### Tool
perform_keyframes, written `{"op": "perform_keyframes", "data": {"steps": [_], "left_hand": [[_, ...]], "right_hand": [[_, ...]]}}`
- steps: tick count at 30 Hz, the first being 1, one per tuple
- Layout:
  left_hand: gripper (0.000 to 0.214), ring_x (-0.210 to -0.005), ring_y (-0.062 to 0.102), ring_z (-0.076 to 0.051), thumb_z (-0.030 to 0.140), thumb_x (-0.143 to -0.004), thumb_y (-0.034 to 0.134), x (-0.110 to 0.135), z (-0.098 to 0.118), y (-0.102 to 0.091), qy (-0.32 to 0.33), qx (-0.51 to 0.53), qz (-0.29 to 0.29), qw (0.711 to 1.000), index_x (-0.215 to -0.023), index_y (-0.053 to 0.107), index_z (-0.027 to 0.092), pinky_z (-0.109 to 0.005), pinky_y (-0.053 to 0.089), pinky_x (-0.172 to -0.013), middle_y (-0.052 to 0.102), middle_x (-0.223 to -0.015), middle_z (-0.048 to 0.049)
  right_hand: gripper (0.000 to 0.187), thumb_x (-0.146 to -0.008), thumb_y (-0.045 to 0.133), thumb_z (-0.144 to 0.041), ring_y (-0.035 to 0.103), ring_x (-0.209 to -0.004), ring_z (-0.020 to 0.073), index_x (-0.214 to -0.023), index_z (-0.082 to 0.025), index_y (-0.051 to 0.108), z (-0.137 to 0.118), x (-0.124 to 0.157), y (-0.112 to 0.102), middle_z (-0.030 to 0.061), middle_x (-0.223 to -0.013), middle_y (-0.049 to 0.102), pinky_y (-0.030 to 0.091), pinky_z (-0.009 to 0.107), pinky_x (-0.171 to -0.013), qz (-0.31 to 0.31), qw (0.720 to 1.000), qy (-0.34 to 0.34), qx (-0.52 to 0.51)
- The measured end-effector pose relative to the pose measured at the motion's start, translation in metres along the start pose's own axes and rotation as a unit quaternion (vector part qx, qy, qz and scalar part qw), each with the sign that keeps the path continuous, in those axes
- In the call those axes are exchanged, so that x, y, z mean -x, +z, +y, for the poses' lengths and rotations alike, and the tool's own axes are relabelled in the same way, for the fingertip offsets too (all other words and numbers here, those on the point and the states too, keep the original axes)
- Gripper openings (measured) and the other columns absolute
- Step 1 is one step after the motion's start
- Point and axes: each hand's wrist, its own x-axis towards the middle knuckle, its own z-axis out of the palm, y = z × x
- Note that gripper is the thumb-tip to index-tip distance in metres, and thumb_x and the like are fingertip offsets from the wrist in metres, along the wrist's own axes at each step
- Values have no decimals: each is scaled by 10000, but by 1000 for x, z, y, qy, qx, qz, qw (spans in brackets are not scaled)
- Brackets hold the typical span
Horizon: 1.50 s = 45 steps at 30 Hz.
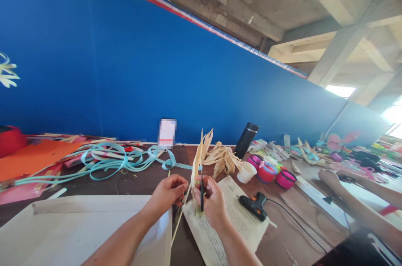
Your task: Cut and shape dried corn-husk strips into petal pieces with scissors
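Two hands of the person meet low in the middle of the picture, close together.
- One left hand point(169, 193) has its fingers pinched shut on one long dry leaf point(197, 161).
- One right hand point(212, 202) is closed around one thin black tool point(201, 193), which stands upright. I cannot tell what kind of tool it is.
- That dry leaf stands up between the two hands and points to 12 o'clock. Its bottom end is down by the right hand.
- One printed sheet of paper point(232, 220) lies on the brown table point(138, 182) under the right hand.
- One black and orange glue gun point(256, 206) lies at 3 o'clock from the hands, partly on that sheet, with one black cord running off toward 4 o'clock.
- One pile of dry leaves point(223, 158) lies at 1 o'clock, behind the hands.
- One white cup point(246, 172) sits just right of that pile.
- Three round pink pots point(266, 172) sit in a row beside the cup, at 2 o'clock.
- One black bottle point(246, 139) stands behind them, near the blue wall point(125, 69).
- Many loops of light blue ribbon point(116, 159) lie at 10 o'clock.
- One big white sheet point(78, 228) lies at 8 o'clock, under the left arm.
- One other person's hand point(329, 176) rests on the table far off at 3 o'clock.
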Motion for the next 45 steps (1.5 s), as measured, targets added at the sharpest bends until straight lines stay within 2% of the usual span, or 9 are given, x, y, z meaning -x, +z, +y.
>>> {"op": "perform_keyframes", "data": {"steps": [6, 12, 17, 24, 29, 34, 38, 45], "left_hand": [[346, -476, 478, -74, 461, -610, 650, -5, -9, 0, 7, -8, -11, 1000, -744, 588, 149, -193, 431, -432, 503, -569, 39], [421, -528, 498, -86, 445, -620, 652, -1, -3, 0, 37, 7, 8, 999, -912, 559, 155, -207, 438, -441, 524, -680, 27], [365, -538, 488, -91, 483, -669, 593, 3, 5, 0, 37, -13, -5, 999, -790, 582, 139, -213, 441, -471, 502, -622, 26], [360, -448, 469, -71, 475, -612, 646, 0, 3, -2, 7, -28, 3, 1000, -716, 579, 137, -202, 397, -439, 547, -584, 24], [321, -469, 475, -69, 433, -604, 672, -3, 0, -6, 3, 12, 12, 1000, -692, 583, 138, -189, 394, -452, 530, -563, 32], [308, -547, 497, -72, 403, -594, 702, -6, 1, -15, -8, 101, 61, 993, -704, 594, 136, -170, 397, -485, 571, -627, 4], [312, -553, 492, -51, 404, -590, 716, -7, 5, -24, -18, 147, 85, 985, -711, 603, 140, -156, 398, -514, 584, -667, -1], [287, -685, 532, -85, 396, -612, 705, -9, 8, -40, 24, 147, 98, 984, -734, 597, 159, -169, 426, -579, 588, -741, -3]], "right_hand": [[351, -590, 748, -293, 454, -509, 91, -873, -174, 578, -10, 0, 2, -39, -604, 520, 369, 208, -465, -11, 997, 46, -67], [334, -606, 736, -258, 440, -500, 84, -890, -179, 579, -10, 0, 1, -42, -607, 529, 343, 204, -466, -29, 993, 64, -91], [329, -630, 725, -229, 446, -516, 76, -904, -179, 551, -2, 0, 1, -44, -620, 531, 347, 186, -471, -29, 995, 38, -84], [319, -623, 726, -264, 501, -579, 108, -885, -171, 570, -2, 4, 5, -11, -661, 561, 401, 205, -505, -54, 998, 7, -12], [319, -660, 694, -289, 504, -597, 111, -927, -169, 568, 2, 2, 2, -8, -691, 569, 416, 212, -538, -19, 1000, -2, 23], [338, -682, 686, -313, 484, -593, 104, -960, -165, 565, 1, -1, -2, -16, -685, 548, 400, 207, -534, 11, 1000, -2, 24], [340, -670, 707, -342, 451, -560, 87, -939, -165, 600, -7, 1, -4, -33, -638, 513, 375, 200, -519, -34, 999, 20, 21], [368, -692, 688, -383, 462, -518, 88, -943, -120, 630, -12, 3, -7, -1, -602, 544, 377, 218, -501, -153, 984, 94, 6]]}}
